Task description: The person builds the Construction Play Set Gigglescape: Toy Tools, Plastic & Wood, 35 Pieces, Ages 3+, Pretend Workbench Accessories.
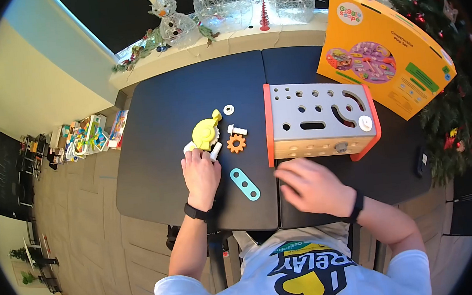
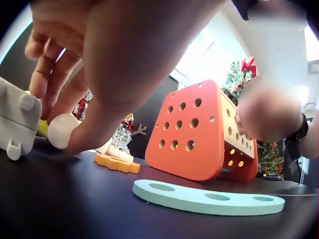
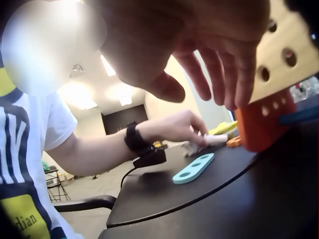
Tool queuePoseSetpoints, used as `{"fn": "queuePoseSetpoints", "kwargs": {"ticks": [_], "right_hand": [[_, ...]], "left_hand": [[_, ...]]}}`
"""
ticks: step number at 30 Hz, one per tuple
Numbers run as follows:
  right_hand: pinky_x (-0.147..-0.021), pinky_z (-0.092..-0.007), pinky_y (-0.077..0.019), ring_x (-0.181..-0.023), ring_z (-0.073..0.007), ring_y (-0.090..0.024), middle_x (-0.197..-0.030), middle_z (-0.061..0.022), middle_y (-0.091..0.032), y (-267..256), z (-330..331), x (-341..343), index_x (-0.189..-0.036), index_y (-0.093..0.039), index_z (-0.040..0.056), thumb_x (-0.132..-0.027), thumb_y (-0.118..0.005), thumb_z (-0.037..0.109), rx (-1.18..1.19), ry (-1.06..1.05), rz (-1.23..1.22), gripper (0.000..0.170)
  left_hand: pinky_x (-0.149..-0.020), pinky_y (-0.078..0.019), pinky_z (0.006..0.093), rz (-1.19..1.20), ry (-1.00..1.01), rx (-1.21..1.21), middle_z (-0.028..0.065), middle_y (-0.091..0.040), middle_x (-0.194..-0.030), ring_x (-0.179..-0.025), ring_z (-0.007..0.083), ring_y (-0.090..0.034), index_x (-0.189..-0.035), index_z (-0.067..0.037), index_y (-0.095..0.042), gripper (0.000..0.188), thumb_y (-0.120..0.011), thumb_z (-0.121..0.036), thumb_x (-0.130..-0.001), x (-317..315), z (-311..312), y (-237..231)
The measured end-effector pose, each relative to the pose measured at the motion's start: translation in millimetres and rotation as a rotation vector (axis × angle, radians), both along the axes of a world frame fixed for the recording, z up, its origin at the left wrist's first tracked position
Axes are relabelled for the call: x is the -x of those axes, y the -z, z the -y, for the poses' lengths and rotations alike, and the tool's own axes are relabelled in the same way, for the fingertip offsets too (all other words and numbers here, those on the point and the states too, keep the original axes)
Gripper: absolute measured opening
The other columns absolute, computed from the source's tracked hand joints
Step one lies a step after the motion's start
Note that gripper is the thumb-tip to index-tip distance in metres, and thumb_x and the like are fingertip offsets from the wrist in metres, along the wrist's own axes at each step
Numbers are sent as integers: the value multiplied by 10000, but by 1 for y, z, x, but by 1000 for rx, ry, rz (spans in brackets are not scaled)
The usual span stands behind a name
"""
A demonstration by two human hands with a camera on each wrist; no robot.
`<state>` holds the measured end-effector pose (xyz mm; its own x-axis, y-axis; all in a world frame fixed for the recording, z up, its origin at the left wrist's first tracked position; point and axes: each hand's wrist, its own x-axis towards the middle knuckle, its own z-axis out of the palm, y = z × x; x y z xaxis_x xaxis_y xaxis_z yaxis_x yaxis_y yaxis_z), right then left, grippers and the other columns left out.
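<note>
My left hand [image 1: 202, 176] pinches a white bolt [image 1: 216, 151] low over the black table, beside a yellow toy piece [image 1: 205, 133]. In the left wrist view the bolt's round white end [image 2: 62, 130] shows between thumb and fingers, next to a whitish block [image 2: 17, 119]. My right hand [image 1: 315, 188], fingers loosely bent and holding nothing, hovers by the front left corner of the toy workbench [image 1: 323, 112]. Between the hands lies a teal three-hole strip [image 1: 245, 184]. An orange gear [image 1: 236, 143], another white bolt [image 1: 238, 130] and a white nut [image 1: 229, 110] lie right of the yellow piece.
A large yellow-orange box [image 1: 384, 50] stands behind the workbench at the right. A seam runs across the black table [image 1: 159, 109] between its two halves. Wire snowmen [image 1: 224, 8] stand on the sill behind, and a decorated tree [image 1: 438, 23] is at the right.
</note>
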<state>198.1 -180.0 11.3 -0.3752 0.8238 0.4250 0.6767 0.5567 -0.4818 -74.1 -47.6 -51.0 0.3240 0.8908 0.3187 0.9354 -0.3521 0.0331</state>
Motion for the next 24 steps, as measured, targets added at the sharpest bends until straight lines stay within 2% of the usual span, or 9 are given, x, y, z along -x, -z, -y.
{"fn": "queuePoseSetpoints", "kwargs": {"ticks": [2, 3, 5, 9, 12, 16, 19, 22, 24], "right_hand": [[-997, -418, -529, -1141, -345, -625, -1256, -194, -616, 23, -15, 27, -1267, -604, -46, -928, -642, 147, 97, -58, 113, 392], [-1041, -427, -502, -1225, -360, -578, -1340, -232, -566, 31, -23, 38, -1352, -524, -97, -943, -618, 161, 187, -102, 147, 492], [-1049, -432, -496, -1248, -382, -560, -1358, -274, -542, 51, -42, 60, -1381, -496, -118, -948, -613, 158, 132, -37, 165, 526], [-1028, -429, -497, -1261, -407, -556, -1382, -362, -521, 72, -74, 96, -1452, -455, -113, -952, -568, 153, 26, 155, 212, 577], [-982, -424, -505, -1238, -409, -569, -1362, -372, -535, 82, -93, 112, -1451, -470, -102, -953, -559, 160, 17, 345, 461, 569], [-819, -384, -524, -1027, -308, -646, -1141, -257, -689, 81, -107, 119, -1268, -615, -55, -929, -601, 176, 19, 494, 624, 411], [-747, -370, -519, -905, -244, -647, -949, -148, -715, 81, -116, 119, -1069, -667, 1, -945, -611, 198, 22, 519, 609, 239], [-701, -350, -511, -834, -207, -633, -857, -92, -695, 86, -116, 117, -957, -661, 43, -968, -609, 221, -92, 530, 566, 186], [-688, -354, -527, -835, -228, -655, -876, -105, -682, 87, -115, 116, -975, -638, 31, -981, -610, 225, -44, 477, 478, 196]], "left_hand": [[-853, -487, 416, 111, 13, -9, 117, -692, -951, -974, 299, -622, -966, -29, -741, 258, -805, -134, -738, 1, 1, -2], [-844, -497, 424, 185, 32, -23, 126, -698, -929, -945, 310, -632, -977, -25, -738, 265, -794, -130, -740, 2, 2, -3], [-790, -542, 431, 279, 36, -25, 139, -711, -873, -848, 322, -670, -1036, -12, -729, 310, -777, -113, -747, 4, 5, -10], [-752, -553, 410, 467, -10, 25, 120, -714, -882, -821, 290, -684, -1050, -13, -728, 293, -768, -116, -778, 12, 6, -8], [-711, -559, 381, 532, -9, -4, 109, -732, -871, -756, 258, -697, -1078, -15, -739, 316, -783, -112, -780, 14, 7, -7], [-690, -546, 361, 585, -25, 4, 105, -736, -860, -727, 245, -688, -1082, -13, -741, 311, -786, -121, -794, 11, 5, -8], [-679, -538, 350, 589, -8, 5, 105, -736, -850, -716, 233, -678, -1089, -11, -743, 313, -782, -121, -799, 8, 3, -6], [-673, -530, 345, 624, -8, 35, 103, -731, -835, -707, 223, -666, -1088, -4, -747, 311, -779, -119, -801, 2, 2, -10], [-666, -521, 334, 653, -9, 58, 98, -724, -820, -698, 206, -652, -1078, 4, -751, 305, -776, -115, -799, -1, 2, -13]]}}
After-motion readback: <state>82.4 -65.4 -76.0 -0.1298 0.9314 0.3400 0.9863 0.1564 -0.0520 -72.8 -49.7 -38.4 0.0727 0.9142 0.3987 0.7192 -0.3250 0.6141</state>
